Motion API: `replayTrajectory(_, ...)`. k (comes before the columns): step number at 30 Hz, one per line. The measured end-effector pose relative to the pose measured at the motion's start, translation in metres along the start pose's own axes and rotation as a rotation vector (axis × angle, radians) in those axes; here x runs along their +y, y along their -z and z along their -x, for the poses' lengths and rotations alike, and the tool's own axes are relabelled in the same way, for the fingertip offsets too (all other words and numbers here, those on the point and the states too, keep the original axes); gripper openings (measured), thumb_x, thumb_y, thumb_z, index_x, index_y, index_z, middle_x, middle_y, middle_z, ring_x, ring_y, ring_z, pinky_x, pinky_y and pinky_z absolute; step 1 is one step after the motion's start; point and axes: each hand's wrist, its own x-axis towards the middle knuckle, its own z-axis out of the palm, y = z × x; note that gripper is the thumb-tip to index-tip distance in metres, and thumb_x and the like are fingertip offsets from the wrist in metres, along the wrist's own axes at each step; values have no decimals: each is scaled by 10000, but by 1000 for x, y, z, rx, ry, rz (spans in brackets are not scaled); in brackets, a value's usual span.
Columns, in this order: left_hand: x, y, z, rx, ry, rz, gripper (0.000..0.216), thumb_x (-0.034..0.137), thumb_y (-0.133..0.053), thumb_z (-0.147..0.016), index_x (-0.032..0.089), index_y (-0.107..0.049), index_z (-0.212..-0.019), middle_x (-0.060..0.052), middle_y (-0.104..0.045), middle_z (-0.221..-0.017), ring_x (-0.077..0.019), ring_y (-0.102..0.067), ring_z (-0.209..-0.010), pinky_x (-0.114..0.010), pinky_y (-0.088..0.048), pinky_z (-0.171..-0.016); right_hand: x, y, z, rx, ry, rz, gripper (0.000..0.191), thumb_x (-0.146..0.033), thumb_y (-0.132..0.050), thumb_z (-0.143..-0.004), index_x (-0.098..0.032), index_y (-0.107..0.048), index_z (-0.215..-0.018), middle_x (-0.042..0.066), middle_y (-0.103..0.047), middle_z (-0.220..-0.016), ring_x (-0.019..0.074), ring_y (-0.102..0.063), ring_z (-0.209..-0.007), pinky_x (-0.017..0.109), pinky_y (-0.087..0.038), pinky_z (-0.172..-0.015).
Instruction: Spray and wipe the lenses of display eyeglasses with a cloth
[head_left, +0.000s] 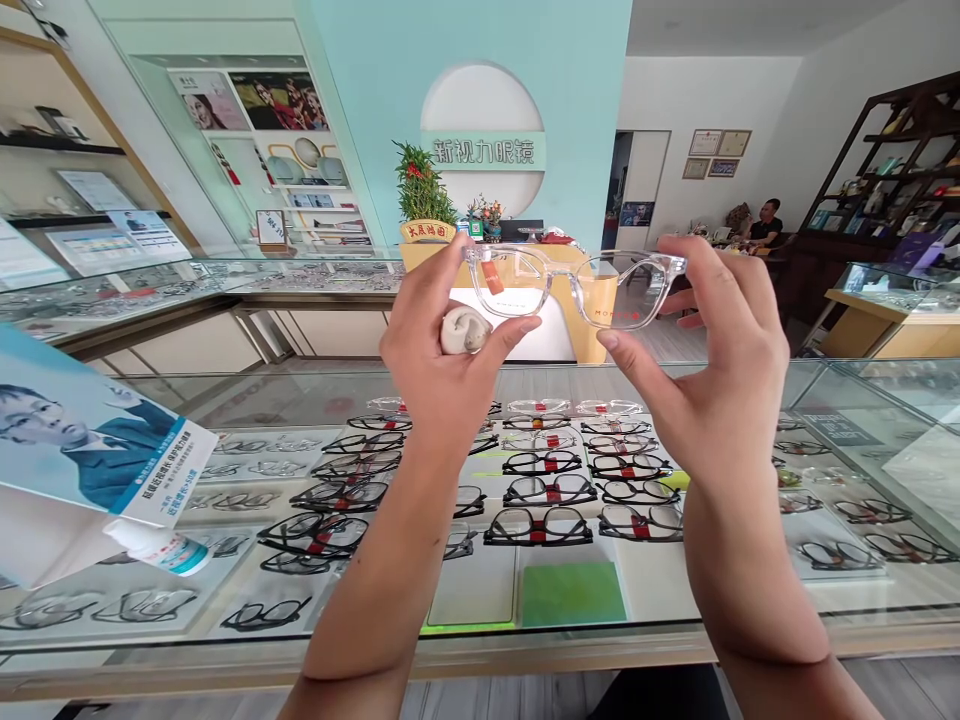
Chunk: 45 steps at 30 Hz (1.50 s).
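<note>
A pair of clear, transparent-framed eyeglasses is held up in both hands above a long glass-topped display desk, in a shop with a pale turquoise wall. The left hand grips one outer corner of the frame with its fingertips, its thumb near the lower rim and a crumpled, off-white soft wad tucked into the palm. The right hand pinches the opposite corner, thumb just under the other rim; whether either thumb touches a lens cannot be told. Reddish lettering shows at the foot of the lens on the right-hand side.

A light, even hold at both corners would seem best, with thumbs on the rims rather than the lenses, where a smudge would likely show. Pulling the hands apart could strain the bridge, and the wad probably sits safest deep in the palm, clear of the frame. Under the glass lie rows of black-framed eyeglasses with red tags; a white bottle with a teal label stands to the left, leaning beside a blue-and-white printed display card.
</note>
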Motion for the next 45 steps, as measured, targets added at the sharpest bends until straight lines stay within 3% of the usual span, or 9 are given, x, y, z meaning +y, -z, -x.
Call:
replayTrajectory(5,10,-2,0,68,-62,32,695,613,-963,-901,300,-746,-1483,-96,-805,-1426,-245,-786,-969,-484,-655,-924,-2,-1,1,-42,-65,2,648,-443,-753,-1060,-415,-543,-1673,138,-654,-1547,385,-761,-1211,673,-698,-1023)
replayTrajectory(11,21,-5,9,104,-81,-110,721,699,-898,-919,331,-689,-1503,-94,-748,-1395,-220,-750,-854,-460,-655,-796,3,-4,-1,-51,-121,16,678,-433,-791,-1003,-326,-575,-1636,133,-732,-1433,350,-779,-1132,586,-680,-903)
replayTrajectory(17,28,-2,16,-17,77,-120,799,801,-841,-921,387,-612,-1564,-102,-687,-1516,-358,-761,-1270,-556,-708,-940,13,-6,1,-83,-162,-15,688,-469,-791,-1019,-396,-556,-1662,117,-735,-1511,346,-782,-1167,534,-662,-887)
replayTrajectory(23,27,1,17,-102,91,-46,762,803,-770,-969,432,-579,-1606,-97,-666,-1571,-403,-742,-1346,-592,-705,-923,18,-8,3,-72,-126,-44,668,-500,-768,-1039,-396,-548,-1662,109,-763,-1494,349,-779,-1154,549,-671,-901)
replayTrajectory(30,5,-2,8,-29,50,20,794,728,-904,-900,385,-652,-1570,-101,-696,-1505,-324,-781,-1154,-573,-680,-970,16,-12,3,-46,-101,8,680,-527,-787,-1039,-403,-547,-1663,122,-749,-1502,352,-767,-1155,559,-669,-906)
replayTrajectory(34,-12,-2,3,-39,58,17,806,770,-903,-876,371,-678,-1539,-87,-763,-1459,-345,-765,-1243,-577,-692,-998,12,-15,2,-50,-82,-3,665,-528,-776,-1048,-401,-556,-1663,125,-724,-1546,341,-758,-1140,551,-674,-908)
replayTrajectory(38,-20,-4,4,-82,124,21,823,746,-873,-924,401,-599,-1619,-93,-711,-1581,-334,-789,-1224,-589,-690,-1009,11,-17,1,-42,-52,-7,664,-490,-768,-1058,-402,-546,-1678,124,-710,-1581,334,-760,-1144,554,-684,-930)
replayTrajectory(43,-26,-12,6,-10,-15,81,812,770,-862,-930,393,-615,-1606,-67,-755,-1556,-371,-720,-1426,-633,-675,-1058,12,-19,1,-22,-33,-2,662,-478,-760,-1065,-423,-536,-1685,115,-718,-1588,336,-769,-1128,562,-695,-910)
replayTrajectory(45,-26,-15,7,18,-36,76,809,782,-860,-925,393,-625,-1595,-61,-769,-1535,-346,-772,-1304,-635,-677,-1032,15,-19,1,-26,-36,-6,673,-487,-759,-1064,-427,-526,-1692,114,-704,-1620,337,-774,-1141,553,-697,-901)
